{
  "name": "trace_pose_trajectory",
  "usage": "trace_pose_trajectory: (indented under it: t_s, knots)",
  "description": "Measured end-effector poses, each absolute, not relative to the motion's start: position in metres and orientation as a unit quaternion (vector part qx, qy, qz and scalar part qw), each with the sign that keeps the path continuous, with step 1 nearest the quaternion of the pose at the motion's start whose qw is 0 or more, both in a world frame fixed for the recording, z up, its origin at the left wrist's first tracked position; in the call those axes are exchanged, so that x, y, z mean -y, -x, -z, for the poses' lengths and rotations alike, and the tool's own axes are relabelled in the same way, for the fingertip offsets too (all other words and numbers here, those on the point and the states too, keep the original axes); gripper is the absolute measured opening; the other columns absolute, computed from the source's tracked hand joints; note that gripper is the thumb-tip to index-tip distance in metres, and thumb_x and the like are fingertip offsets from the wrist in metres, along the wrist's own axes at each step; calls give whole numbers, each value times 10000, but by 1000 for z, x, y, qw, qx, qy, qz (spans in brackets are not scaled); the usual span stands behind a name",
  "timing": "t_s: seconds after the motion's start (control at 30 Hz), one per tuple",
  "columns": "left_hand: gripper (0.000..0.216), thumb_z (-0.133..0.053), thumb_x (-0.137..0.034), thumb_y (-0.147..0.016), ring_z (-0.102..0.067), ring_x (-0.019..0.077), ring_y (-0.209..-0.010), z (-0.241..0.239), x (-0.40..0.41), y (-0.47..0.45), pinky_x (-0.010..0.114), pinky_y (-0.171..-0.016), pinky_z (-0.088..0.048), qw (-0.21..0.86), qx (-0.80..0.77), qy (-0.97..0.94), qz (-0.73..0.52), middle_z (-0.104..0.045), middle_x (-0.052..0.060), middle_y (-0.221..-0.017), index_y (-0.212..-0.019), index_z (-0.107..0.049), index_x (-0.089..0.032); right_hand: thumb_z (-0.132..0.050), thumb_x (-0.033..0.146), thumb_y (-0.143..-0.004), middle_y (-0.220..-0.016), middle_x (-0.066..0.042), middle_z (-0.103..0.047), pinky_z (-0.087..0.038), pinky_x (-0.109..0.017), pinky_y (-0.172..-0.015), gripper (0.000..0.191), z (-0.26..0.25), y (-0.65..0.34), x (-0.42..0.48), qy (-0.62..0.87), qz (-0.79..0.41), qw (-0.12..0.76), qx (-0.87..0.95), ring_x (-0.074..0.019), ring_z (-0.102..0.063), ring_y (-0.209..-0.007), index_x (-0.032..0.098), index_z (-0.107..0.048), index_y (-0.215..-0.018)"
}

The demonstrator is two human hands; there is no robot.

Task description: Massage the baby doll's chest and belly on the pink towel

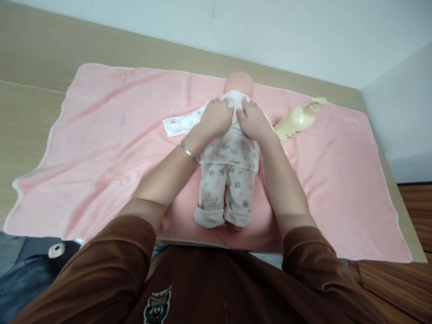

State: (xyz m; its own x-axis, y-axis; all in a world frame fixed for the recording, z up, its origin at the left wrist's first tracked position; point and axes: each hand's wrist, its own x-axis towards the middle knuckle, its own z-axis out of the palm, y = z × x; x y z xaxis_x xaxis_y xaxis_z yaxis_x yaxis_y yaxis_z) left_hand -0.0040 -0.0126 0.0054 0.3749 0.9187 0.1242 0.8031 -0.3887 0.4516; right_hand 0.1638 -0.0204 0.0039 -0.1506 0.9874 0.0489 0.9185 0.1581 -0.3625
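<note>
A baby doll point(238, 83) lies on a pink blanket point(135, 108), its bald head toward the wall. It wears a white printed baby shirt point(232, 148) and matching pants point(212, 184) with turned-up cuffs. My left hand point(218, 118) rests at the upper left of the shirt, fingers curled into the cloth. On the upper right, my right hand point(253, 120) also has its fingers bent on the shirt. Between them the fabric is creased. One sleeve stretches out to the left; my right forearm hides the other. No facial features of the doll show.
A cream pump bottle point(297, 122) lies tilted on the blanket, close to my right forearm. The wooden table point(30, 40) meets a pale wall point(236, 27) at the back. Wood flooring point(416, 211) shows at the right. A dark object with a white round part point(56, 250) is below the left edge.
</note>
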Motion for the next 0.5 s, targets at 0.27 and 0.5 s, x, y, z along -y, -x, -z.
trace_pose_trajectory:
  t_s: [0.27,0.5]
  knots:
    - [416,-404,-153,-1019,-642,414,-1394,-28,34,-4,571,-1290,-452,165,-519,-829,-129,-732,246,-1335,-1260,-734,-77,-258,571,-1132,-1778,-300,-413,-328,-754,-1352,789,4,-171,17,640,-97,111,754,-482,-396,-1670,43,-367,-1708]
    - [430,-382,-246,-1056,-741,337,-1212,-17,7,8,484,-1122,-579,215,-562,-772,-204,-823,169,-1300,-1201,-783,-187,-326,481,-1118,-1823,-307,-315,-280,-811,-1363,791,-8,-151,47,596,-88,57,796,-529,-215,-1745,18,-254,-1754]
